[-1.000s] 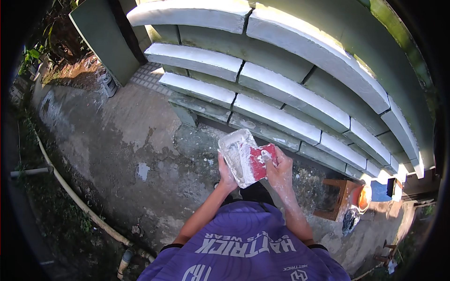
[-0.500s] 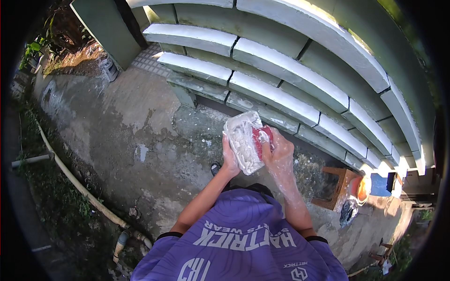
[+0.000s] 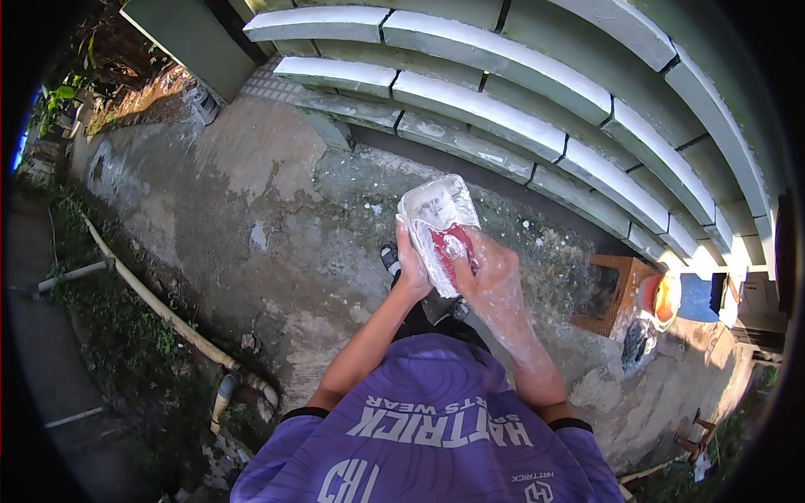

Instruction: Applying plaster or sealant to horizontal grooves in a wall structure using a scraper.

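My left hand (image 3: 412,267) grips the near left edge of a clear plastic tray-like container (image 3: 436,220), soapy and whitish, held up in front of my chest. My right hand (image 3: 490,270), covered in white suds up the forearm, presses a red sponge or cloth (image 3: 447,248) against the container's inner face. Both hands are close together above the wet concrete ground (image 3: 277,218). Below the hands I see my foot in a dark sandal (image 3: 391,256) and my purple shirt (image 3: 428,427).
Curved grey-green concrete steps (image 3: 503,101) rise at the top and right. A brown woven stand (image 3: 616,293), an orange bowl (image 3: 662,299) and a blue container (image 3: 696,295) sit at the right. A long pale pipe (image 3: 159,310) runs along the left beside weeds.
The view has shifted, so the steps sit higher. Both hands stay on the container; the red sponge has moved from its right edge onto its lower inner face.
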`<state>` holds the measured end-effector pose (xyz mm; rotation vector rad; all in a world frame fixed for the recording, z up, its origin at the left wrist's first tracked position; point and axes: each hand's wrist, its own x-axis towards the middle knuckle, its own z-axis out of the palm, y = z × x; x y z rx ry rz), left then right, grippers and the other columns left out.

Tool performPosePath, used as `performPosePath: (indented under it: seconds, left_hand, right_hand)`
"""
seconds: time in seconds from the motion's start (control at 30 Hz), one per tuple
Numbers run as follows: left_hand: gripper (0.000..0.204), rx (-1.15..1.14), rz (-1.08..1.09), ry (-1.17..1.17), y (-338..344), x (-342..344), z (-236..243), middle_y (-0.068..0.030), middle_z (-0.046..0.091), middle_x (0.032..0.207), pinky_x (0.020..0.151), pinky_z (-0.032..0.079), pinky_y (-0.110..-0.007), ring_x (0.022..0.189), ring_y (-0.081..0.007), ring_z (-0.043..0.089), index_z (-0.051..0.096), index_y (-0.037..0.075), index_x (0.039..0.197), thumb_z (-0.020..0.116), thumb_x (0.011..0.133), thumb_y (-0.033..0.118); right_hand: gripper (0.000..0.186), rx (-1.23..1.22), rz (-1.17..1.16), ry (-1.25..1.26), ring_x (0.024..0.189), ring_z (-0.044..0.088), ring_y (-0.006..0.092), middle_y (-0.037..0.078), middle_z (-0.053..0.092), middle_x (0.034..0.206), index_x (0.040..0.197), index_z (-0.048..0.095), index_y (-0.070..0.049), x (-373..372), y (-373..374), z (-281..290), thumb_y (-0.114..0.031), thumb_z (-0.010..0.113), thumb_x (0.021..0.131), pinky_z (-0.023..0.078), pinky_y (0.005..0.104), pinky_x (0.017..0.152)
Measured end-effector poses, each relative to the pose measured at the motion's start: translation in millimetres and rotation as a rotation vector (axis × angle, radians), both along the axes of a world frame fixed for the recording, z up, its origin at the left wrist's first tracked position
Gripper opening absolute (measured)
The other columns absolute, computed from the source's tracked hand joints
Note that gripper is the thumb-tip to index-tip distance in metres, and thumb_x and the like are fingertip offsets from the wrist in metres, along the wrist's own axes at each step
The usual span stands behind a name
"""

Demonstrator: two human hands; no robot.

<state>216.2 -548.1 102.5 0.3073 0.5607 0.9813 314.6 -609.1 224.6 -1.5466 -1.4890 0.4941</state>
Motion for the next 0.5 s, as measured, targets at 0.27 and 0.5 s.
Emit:
performPosePath:
  seconds: [0.27,0.5]
  left_hand:
    - [0.077,0.057,-0.049,0.104,-39.5,-19.1,8.7,-0.0142,0.054,0.127,0.101,0.042,-0.042,0.115,-0.0284,0.054,0.041,0.006,0.138,0.017,0.094,0.065]
    - [0.078,0.102,-0.135,0.021,-31.0,-48.9,9.1,-0.0127,0.055,0.125,0.100,0.043,-0.041,0.113,-0.0269,0.054,0.043,0.006,0.136,0.013,0.094,0.065]
  right_hand:
    - [0.024,0.052,-0.006,-0.022,0.070,0.064,0.0387,0.022,0.064,0.081,0.103,0.060,0.004,-20.9,-39.2,-12.9,-0.002,0.060,0.079,0.051,0.0417,0.061]
    - [0.023,0.086,-0.105,0.014,0.072,0.065,0.0378,0.022,0.065,0.083,0.103,0.060,0.004,-69.9,-38.3,-18.5,-0.002,0.061,0.080,0.052,0.0408,0.063]
